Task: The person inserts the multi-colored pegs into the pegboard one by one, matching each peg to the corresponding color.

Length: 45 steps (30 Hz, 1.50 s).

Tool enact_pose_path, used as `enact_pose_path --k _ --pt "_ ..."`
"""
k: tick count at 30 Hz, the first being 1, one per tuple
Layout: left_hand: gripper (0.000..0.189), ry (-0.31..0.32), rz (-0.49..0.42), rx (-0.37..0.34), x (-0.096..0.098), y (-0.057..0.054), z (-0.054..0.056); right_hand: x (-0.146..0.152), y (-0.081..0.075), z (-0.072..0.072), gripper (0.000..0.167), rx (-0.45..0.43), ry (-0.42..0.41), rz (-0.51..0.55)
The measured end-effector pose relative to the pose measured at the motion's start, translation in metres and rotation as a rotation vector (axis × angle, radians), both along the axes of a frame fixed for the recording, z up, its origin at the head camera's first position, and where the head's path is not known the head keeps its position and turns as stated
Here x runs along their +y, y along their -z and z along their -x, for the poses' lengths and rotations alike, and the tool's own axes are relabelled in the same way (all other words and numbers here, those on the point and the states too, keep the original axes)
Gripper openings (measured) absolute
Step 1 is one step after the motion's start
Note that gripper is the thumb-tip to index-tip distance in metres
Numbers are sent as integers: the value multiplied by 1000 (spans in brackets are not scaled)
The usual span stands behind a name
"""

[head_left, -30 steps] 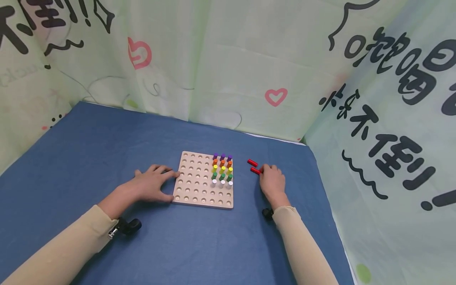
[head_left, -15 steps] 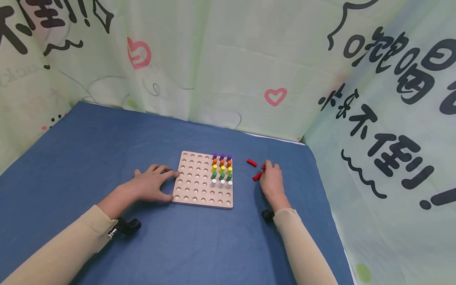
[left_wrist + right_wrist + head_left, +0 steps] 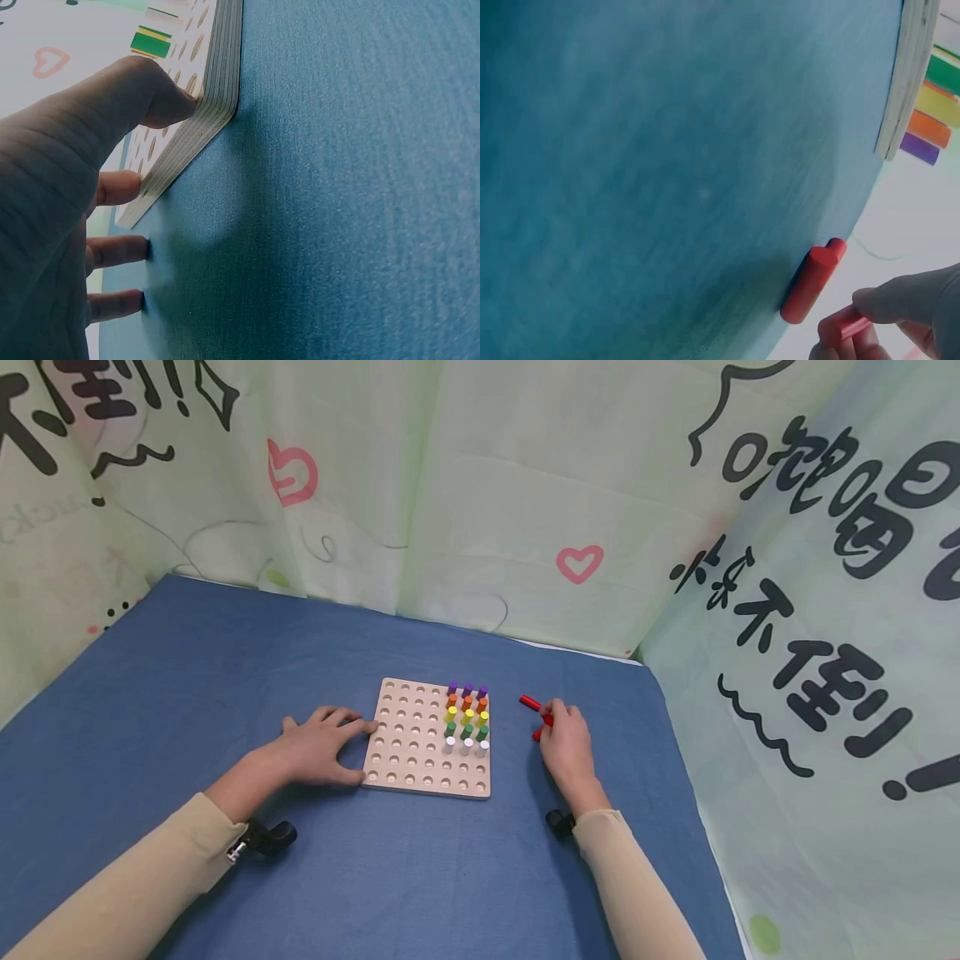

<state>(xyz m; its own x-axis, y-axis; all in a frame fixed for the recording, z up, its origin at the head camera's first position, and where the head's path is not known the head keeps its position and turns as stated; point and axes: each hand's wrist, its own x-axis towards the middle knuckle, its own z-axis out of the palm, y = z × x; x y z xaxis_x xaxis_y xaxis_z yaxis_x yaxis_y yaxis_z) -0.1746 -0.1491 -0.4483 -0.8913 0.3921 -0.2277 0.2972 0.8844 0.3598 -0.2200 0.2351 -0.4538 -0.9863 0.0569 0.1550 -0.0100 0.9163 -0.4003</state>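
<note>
A wooden pegboard [image 3: 405,752] lies on the blue cloth, with purple, orange, yellow, green and white pegs [image 3: 467,718] upright along its right side, three of each colour. My left hand [image 3: 318,747] spreads at the board's left edge. Its thumb [image 3: 169,105] touches the near corner and a fingertip rests at the side. To the right of the board, my right hand [image 3: 567,743] pinches a red peg [image 3: 844,324] between thumb and fingers. Two more red pegs lie on the cloth close by, a farther peg [image 3: 530,702] and a nearer peg [image 3: 537,735] partly hidden by the hand.
Blue cloth [image 3: 420,877] covers the table. A pale green curtain [image 3: 487,485] with dark lettering and pink hearts hangs behind and at both sides. Black wrist mounts [image 3: 270,837] sit at both sleeves.
My right hand has picked up one red peg and shifted slightly left with it. A second red peg has turned on the cloth. My left hand and the board stay put.
</note>
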Motion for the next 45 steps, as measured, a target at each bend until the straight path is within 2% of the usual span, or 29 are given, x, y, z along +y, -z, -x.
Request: enact_pose_path --k 11,23,30,39,45 --pt "76 -1 1 1 1 0 0 -11 -5 -23 20 44 -53 52" --pt "77 -8 8 12 0 2 2 -51 -13 -46 20 59 -122 134" --pt "78 -10 12 2 1 4 3 -61 -12 -52 20 71 -126 170" --pt "78 -10 18 3 0 4 2 -65 -12 -58 18 39 -110 241" --pt "77 -3 5 8 0 4 0 -64 -10 -60 14 -1 -105 243"
